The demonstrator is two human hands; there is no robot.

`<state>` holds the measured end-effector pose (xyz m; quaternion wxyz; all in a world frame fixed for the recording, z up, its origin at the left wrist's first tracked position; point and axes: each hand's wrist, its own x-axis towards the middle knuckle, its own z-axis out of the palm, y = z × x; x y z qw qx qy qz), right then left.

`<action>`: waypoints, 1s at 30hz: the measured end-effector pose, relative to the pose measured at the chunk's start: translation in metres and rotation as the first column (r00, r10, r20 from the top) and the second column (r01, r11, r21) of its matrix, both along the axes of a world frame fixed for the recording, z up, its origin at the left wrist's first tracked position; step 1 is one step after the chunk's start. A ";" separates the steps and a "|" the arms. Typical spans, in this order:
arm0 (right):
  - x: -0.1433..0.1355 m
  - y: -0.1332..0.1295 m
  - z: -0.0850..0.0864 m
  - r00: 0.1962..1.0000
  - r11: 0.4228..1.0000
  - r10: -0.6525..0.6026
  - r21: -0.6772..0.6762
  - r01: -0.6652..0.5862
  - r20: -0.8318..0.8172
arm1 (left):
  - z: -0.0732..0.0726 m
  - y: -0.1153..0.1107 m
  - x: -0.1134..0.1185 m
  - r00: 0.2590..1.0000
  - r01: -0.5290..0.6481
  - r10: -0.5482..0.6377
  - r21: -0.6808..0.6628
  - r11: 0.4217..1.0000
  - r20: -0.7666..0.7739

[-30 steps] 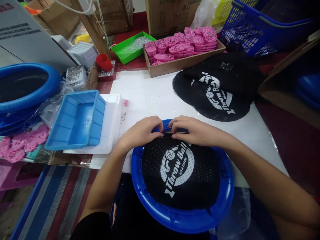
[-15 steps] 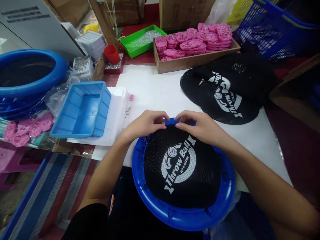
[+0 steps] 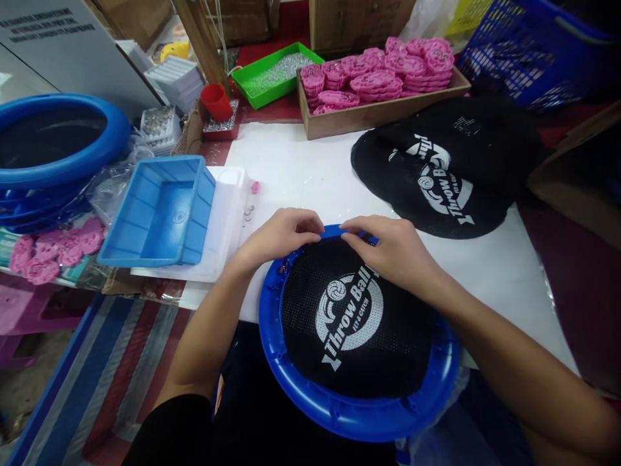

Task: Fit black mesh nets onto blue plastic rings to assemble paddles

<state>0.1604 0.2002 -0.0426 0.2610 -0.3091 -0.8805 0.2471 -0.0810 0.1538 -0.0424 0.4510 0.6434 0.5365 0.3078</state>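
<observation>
A blue plastic ring (image 3: 310, 411) lies tilted at the table's front edge, above my lap. Inside it is a round black mesh (image 3: 388, 349) with white "Throw Ball" print. My left hand (image 3: 291, 234) is at the ring's far rim, thumb and fingertips closed on the mesh edge. Right beside it, my right hand (image 3: 388, 243) pinches the same edge, its wrist over the mesh's right part. The fingertips of both hands are a small gap apart. More printed black mesh pieces (image 3: 402, 181) lie on the white sheet at the right.
A blue bin (image 3: 155, 213) stands on a white lid at the left, near stacked blue rings (image 3: 119, 133). Behind are a red cup (image 3: 217, 103), a green tray (image 3: 252, 87) and a wooden box (image 3: 378, 120) of pink pieces. A blue basket (image 3: 499, 45) is at the back right.
The ring and mesh have shifted slightly right and up in view. My right hand's fingers have opened out a little along the rim; my left hand has risen slightly.
</observation>
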 end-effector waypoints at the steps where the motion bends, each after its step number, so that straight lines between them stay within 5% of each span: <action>1: 0.000 0.000 0.001 1.000 1.000 -0.004 -0.008 0.004 0.000 | 0.001 0.000 0.001 1.000 0.008 -0.008 0.000 1.000 -0.010; 17: 0.000 -0.002 0.001 0.993 0.986 -0.028 0.165 0.008 0.118 | 0.002 0.002 0.004 0.997 0.045 -0.038 0.103 0.994 -0.074; 30: 0.009 0.016 0.012 0.991 0.990 0.016 -0.139 0.002 0.134 | 0.003 0.003 0.002 0.973 0.175 -0.142 0.182 0.968 -0.179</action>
